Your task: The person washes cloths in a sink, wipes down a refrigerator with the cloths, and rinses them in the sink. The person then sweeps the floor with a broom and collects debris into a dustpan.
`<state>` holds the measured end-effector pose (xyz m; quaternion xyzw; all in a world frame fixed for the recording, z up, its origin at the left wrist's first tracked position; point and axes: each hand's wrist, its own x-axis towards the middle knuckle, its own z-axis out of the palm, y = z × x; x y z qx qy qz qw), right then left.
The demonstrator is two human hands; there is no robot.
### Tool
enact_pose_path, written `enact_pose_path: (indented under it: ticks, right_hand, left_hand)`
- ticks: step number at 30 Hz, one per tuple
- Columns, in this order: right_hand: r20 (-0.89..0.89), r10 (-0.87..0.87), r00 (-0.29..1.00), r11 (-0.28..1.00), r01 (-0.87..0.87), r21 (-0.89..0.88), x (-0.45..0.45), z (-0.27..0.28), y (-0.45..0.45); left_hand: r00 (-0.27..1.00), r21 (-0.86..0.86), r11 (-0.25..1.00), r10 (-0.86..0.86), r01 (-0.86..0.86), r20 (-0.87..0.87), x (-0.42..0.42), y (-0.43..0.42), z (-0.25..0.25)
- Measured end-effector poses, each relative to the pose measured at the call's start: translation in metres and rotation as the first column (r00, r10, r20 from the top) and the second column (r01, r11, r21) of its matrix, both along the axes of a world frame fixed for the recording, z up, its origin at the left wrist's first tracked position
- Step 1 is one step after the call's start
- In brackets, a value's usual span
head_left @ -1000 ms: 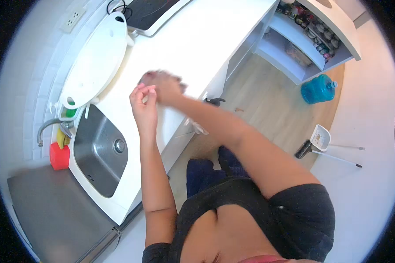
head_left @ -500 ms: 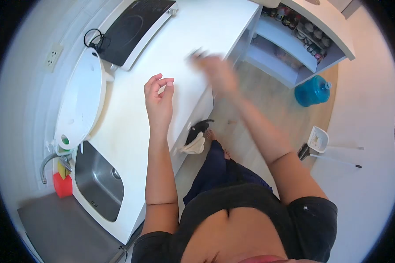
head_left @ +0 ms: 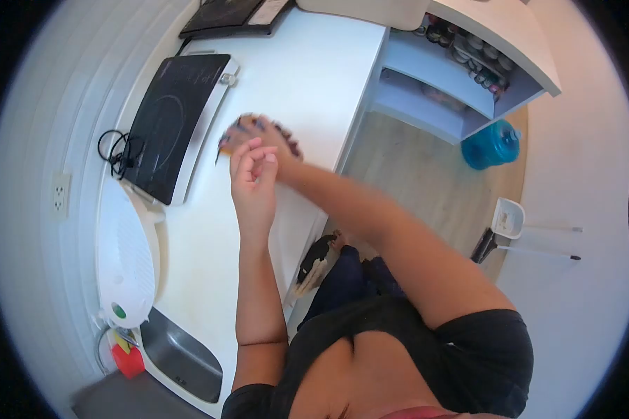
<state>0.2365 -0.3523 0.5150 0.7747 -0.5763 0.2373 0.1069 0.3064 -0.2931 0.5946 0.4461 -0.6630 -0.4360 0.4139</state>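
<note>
My right hand (head_left: 272, 143) presses a dark, multicoloured crumpled cloth (head_left: 294, 141) against the white counter (head_left: 314, 77); the cloth's edges show around the fingers. Just in front of it, and overlapping it in view, my left hand (head_left: 253, 183) is raised over the counter. Its fingers are loosely curled, with nothing visible in them.
A black cooktop (head_left: 171, 122) with a coiled cord lies left of the hands. Nearer are a white oval tub (head_left: 126, 258), the steel sink (head_left: 182, 353) and a red container (head_left: 128, 360). A blue water bottle (head_left: 491, 145), dustpan (head_left: 508, 218) and open shelves (head_left: 440, 70) are at right.
The view has shifted along the counter, showing more of the cooktop. My right hand swung out to the right with the cloth, then came back beside my left hand. My left hand stays loosely curled.
</note>
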Motion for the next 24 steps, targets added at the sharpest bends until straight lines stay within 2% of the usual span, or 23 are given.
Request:
enact_pose_path:
  ticks: [1, 3, 5, 6, 7, 11, 12, 14, 15, 16, 17, 18, 19, 20, 21, 22, 24]
  right_hand:
    - [-0.053, -0.066, 0.996, 0.994, 0.07, 0.083, -0.023, 0.001, -0.021]
    - [-0.031, -0.218, 0.975, 0.975, 0.217, -0.05, -0.077, -0.012, -0.056]
    - [0.072, -0.331, 0.941, 0.934, 0.338, -0.117, -0.134, -0.024, -0.078]
    - [0.024, -0.377, 0.926, 0.921, 0.378, -0.097, -0.164, -0.021, -0.08]
    - [-0.025, -0.419, 0.908, 0.906, 0.416, -0.08, -0.195, -0.017, -0.078]
    - [0.15, -0.535, 0.831, 0.833, 0.549, -0.073, -0.307, -0.025, -0.046]
    - [0.152, -0.52, 0.84, 0.843, 0.534, -0.064, -0.319, -0.026, -0.032]
    - [0.127, -0.641, 0.757, 0.763, 0.611, 0.213, -0.345, -0.017, -0.019]
    - [0.188, -0.483, 0.855, 0.874, 0.483, 0.05, -0.346, -0.018, -0.027]
    - [0.215, -0.314, 0.925, 0.931, 0.345, -0.121, -0.338, -0.018, -0.041]
    - [0.435, -0.05, 0.899, 0.967, 0.153, -0.205, -0.328, -0.006, -0.051]
    - [0.436, 0.024, 0.9, 0.977, 0.072, -0.202, -0.319, -0.013, -0.079]
    - [0.329, -0.064, 0.942, 0.991, 0.099, -0.09, -0.308, -0.018, -0.107]
    - [0.141, -0.113, 0.983, 0.992, 0.12, -0.04, -0.3, -0.012, -0.115]
    - [0.016, -0.122, 0.992, 0.981, 0.118, 0.156, -0.298, -0.007, -0.124]
    - [0.118, -0.087, 0.989, 0.986, 0.068, 0.152, -0.301, -0.01, -0.125]
    - [0.13, -0.126, 0.983, 0.982, 0.106, 0.155, -0.31, -0.013, -0.126]
  left_hand:
    - [1.0, -0.01, 1.0, -0.008, 0.009, 0.028, -0.009, -0.004, -0.004]
    - [0.996, -0.028, 0.998, -0.057, 0.059, 0.062, -0.032, -0.013, -0.011]
    - [0.988, 0.027, 0.99, -0.138, 0.137, 0.071, -0.056, -0.019, -0.021]
    - [0.984, 0.051, 0.987, -0.158, 0.154, 0.08, -0.069, -0.019, -0.023]
    - [0.984, 0.055, 0.987, -0.158, 0.153, 0.086, -0.081, -0.019, -0.024]
    - [0.971, 0.064, 0.98, -0.196, 0.189, 0.135, -0.131, -0.021, -0.028]
    - [0.973, 0.05, 0.981, -0.191, 0.186, 0.131, -0.142, -0.019, -0.028]
    - [0.978, 0.013, 0.986, -0.168, 0.167, 0.122, -0.174, -0.023, -0.028]
    - [0.988, 0.051, 0.989, -0.14, 0.137, 0.071, -0.188, -0.02, -0.032]
    - [0.993, 0.092, 0.989, -0.12, 0.117, 0.018, -0.204, -0.017, -0.036]
    - [0.991, 0.105, 0.986, -0.131, 0.128, 0.025, -0.219, -0.014, -0.037]
    - [0.993, 0.077, 0.991, -0.108, 0.105, 0.043, -0.234, -0.013, -0.039]
    - [0.994, 0.047, 0.995, -0.093, 0.09, 0.053, -0.251, -0.014, -0.04]
    - [0.993, 0.085, 0.994, -0.073, 0.065, 0.093, -0.264, -0.011, -0.035]
    - [0.998, 0.072, 0.996, -0.047, 0.044, 0.043, -0.275, -0.007, -0.041]
    - [0.999, 0.094, 0.995, -0.032, 0.029, 0.033, -0.284, -0.002, -0.045]
    - [1.0, 0.126, 0.992, -0.011, 0.008, 0.027, -0.291, 0.009, -0.055]
